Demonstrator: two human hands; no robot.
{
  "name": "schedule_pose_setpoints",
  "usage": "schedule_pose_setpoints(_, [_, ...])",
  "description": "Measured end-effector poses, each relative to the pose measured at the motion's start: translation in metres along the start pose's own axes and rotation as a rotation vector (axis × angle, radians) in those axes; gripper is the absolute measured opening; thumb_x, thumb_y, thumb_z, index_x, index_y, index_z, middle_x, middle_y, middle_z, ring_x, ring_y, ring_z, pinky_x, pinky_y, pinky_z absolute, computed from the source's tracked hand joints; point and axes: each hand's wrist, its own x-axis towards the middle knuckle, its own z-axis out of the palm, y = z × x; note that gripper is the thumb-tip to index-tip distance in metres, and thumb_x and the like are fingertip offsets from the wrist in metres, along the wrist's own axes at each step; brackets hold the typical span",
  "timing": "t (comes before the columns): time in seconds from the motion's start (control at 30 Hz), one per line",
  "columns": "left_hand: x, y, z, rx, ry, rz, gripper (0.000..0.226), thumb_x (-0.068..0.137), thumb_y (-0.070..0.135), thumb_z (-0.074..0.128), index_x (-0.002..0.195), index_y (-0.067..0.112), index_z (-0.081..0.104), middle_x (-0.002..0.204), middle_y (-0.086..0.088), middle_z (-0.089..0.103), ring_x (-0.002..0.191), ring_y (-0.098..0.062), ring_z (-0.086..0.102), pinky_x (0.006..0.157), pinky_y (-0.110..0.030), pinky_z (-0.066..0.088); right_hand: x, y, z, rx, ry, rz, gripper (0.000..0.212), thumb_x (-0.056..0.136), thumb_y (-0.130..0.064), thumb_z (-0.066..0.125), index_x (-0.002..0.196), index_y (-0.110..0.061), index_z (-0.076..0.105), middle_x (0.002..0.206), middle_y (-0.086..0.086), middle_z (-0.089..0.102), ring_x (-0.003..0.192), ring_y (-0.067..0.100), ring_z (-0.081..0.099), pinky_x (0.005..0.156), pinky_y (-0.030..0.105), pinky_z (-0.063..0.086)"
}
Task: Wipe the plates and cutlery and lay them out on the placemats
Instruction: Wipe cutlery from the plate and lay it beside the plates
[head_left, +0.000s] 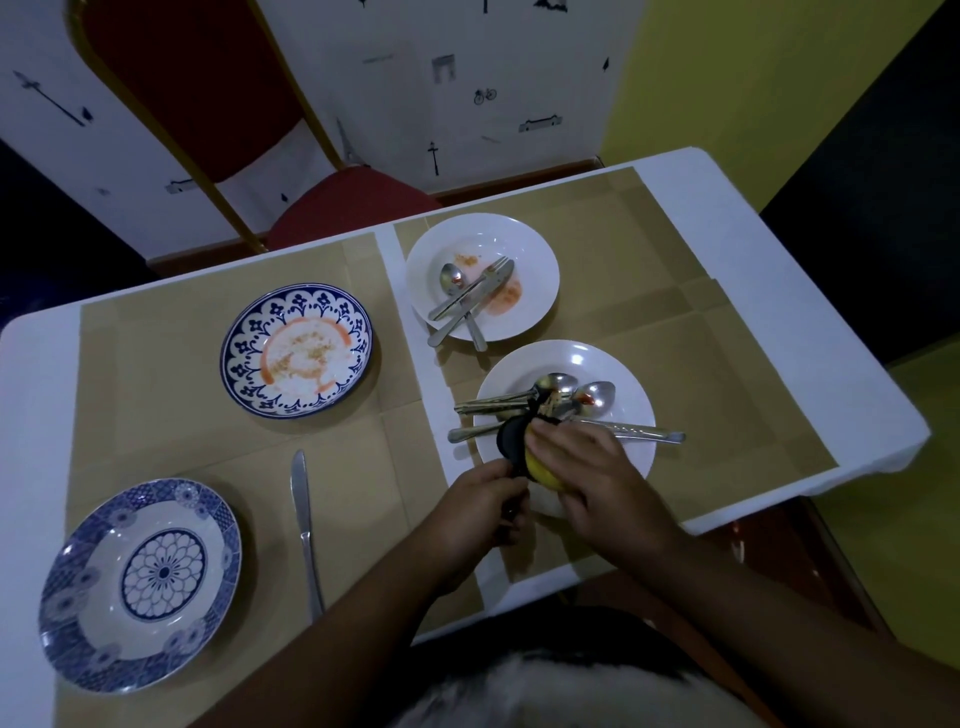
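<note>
Utensil (510, 512) mostly hidden, left hand (480, 506) grip closed round it, right hand (592, 467) grip clamped on cloth (537, 467)

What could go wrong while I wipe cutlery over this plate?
The left hand, gripping a utensil, and right hand work over the loose cutlery pile on the near white plate; a bump could knock the handle overhanging its rim onto the table. The yellow sponge may carry sauce from stained pieces onto cleaned ones.
</note>
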Motion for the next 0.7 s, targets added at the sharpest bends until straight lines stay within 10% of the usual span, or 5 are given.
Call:
schedule_pose_setpoints(0.3, [-0.004, -0.011, -0.009, -0.083, -0.102, -0.013, 0.034, 0.102, 0.001, 0.042, 0.126, 0.008, 0.066, 0.068, -0.003, 0.052, 0.06, -0.014, 0.048, 0.062, -0.027, 0.038, 0.023, 0.033, -0.005, -0.145, 0.008, 0.116, 0.063, 0.072, -0.002, 0.059, 0.134, -0.01, 0.055, 0.142, 0.005, 0.051, 0.113, 0.028, 0.043, 0.097, 0.044, 0.047])
schedule_pose_setpoints(0.53, [-0.003, -0.009, -0.013, -0.128, -0.088, -0.013, 0.034, 0.103, 0.001, 0.04, 0.126, 0.004, 0.065, 0.067, -0.004, 0.046, 0.057, -0.013, 0.043, 0.06, -0.026, 0.035, 0.012, 0.018, -0.003, -0.165, -0.043, -0.016, 0.058, 0.079, -0.007, 0.042, 0.136, -0.009, 0.053, 0.146, 0.004, 0.046, 0.119, 0.026, 0.042, 0.106, 0.034, 0.035])
schedule_pose_setpoints(0.7, [-0.005, -0.013, -0.019, -0.136, -0.096, -0.011, 0.035, 0.104, 0.001, 0.038, 0.125, 0.003, 0.066, 0.067, -0.002, 0.037, 0.056, -0.013, 0.034, 0.055, -0.025, 0.03, 0.025, 0.033, -0.014, -0.171, 0.055, 0.213, 0.067, 0.071, 0.007, 0.056, 0.135, -0.007, 0.053, 0.141, 0.007, 0.051, 0.113, 0.031, 0.045, 0.097, 0.043, 0.045])
